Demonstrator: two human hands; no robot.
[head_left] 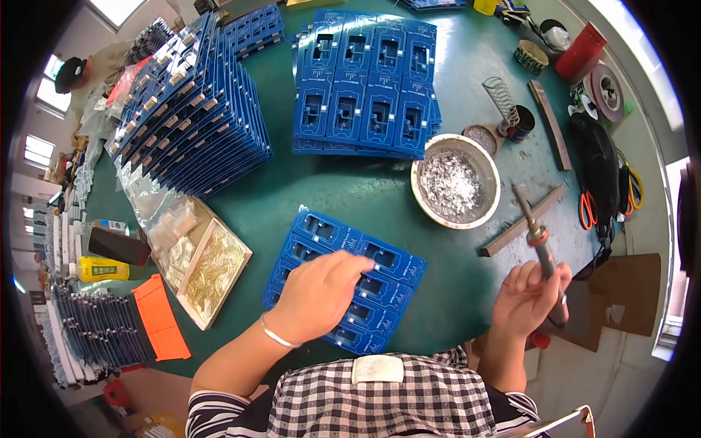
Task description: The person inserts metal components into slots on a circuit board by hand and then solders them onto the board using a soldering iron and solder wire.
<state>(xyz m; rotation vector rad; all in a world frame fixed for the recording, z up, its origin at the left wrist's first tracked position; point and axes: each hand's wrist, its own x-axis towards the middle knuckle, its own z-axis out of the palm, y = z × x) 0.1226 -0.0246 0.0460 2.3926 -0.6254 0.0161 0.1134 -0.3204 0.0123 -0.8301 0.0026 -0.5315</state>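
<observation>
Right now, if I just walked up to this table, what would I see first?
All the bright blue circuit board panels: a tall stack at the far left, a flat pile in the middle, and one panel right in front, under the person's left hand. The right hand holds a soldering iron pointing up. Beside it sits a round bowl full of silvery metal scraps.

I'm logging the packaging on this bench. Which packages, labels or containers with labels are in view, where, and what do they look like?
Yellow bottle: far left, lying on its side, green label band.
Clear plastic bags: left of centre, crumpled, holding small pale parts.
Shallow box: beside the left hand, tan rim, full of gold pins.
White label: on the checked shirt, bottom centre, rectangular.
</observation>
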